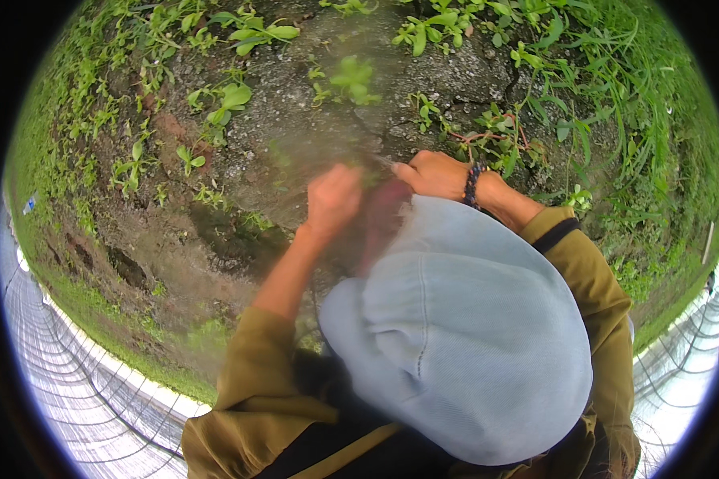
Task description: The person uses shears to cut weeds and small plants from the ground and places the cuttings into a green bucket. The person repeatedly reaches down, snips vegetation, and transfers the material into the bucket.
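My left hand [334, 196], blurred, is held above the soil with its fingers curled; whether it holds anything cannot be told. At its right, my right hand [431, 173], with a dark braided bracelet at the wrist, has thumb and fingers closed on a thin, blurred object [382, 159] that points left towards the left hand. Small green weeds [355, 81] grow from the cracked soil [293, 120] beyond the hands. A reddish-stemmed weed [485, 138] lies just past my right hand. Below the hands is a blurred dark red thing [386, 212].
Pale blue denim [479, 335] with a frayed edge, apparently over my bent knee, fills the lower middle. Tall grass [629, 78] stands at right, low weeds [90, 120] at left. Holes [126, 266] mark the soil at lower left. Whitish sheeting with dark lines [96, 395] lies beyond.
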`<state>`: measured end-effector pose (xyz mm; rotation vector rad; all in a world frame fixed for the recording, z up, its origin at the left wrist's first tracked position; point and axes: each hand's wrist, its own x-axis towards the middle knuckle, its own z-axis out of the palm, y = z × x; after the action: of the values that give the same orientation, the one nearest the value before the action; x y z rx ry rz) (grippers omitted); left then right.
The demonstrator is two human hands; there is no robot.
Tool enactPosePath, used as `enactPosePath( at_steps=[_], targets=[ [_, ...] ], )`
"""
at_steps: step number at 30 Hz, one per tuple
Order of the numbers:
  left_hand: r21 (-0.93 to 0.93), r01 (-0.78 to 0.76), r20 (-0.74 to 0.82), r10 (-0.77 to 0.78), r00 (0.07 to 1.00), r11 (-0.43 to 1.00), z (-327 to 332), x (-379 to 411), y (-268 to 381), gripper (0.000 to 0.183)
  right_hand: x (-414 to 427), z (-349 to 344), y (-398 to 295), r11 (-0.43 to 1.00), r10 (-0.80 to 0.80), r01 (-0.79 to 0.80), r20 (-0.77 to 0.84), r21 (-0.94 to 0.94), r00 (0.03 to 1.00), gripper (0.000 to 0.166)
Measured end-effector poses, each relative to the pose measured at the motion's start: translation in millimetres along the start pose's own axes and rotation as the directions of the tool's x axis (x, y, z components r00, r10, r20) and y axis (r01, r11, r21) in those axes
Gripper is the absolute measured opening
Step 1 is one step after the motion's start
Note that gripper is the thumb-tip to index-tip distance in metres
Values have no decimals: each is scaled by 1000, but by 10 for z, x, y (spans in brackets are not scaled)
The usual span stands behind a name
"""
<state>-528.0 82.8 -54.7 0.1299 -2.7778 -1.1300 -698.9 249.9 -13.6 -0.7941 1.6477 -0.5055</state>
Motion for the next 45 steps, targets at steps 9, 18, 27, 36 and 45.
enactPosePath(
  at_steps=[9, 18, 27, 36, 45],
  targets=[
    [-172, 592, -363, -610, 705, 787, -475, -243, -135, 14, -727, -77, 211, 813, 218, -141, -72, 565, 973, 61],
    [169, 452, -317, -386, 867, 876, -416, 24, -485, 12, -744, 363, 386, 678, 254, 1, -236, 735, 938, 47],
    [-515, 493, -360, -699, 618, 701, -258, -198, -407, 14, -870, 314, 438, 619, 385, -9, -293, 785, 875, 55],
    [-466, 534, -506, -708, 493, 705, -614, -272, -457, 3, -996, 338, 449, 671, 382, 11, -358, 741, 852, 54],
    [407, 627, -347, -523, 779, 664, -1359, 287, -1132, 33, -1021, 336, 403, 704, 357, 3, -357, 710, 863, 48]
  ],
)
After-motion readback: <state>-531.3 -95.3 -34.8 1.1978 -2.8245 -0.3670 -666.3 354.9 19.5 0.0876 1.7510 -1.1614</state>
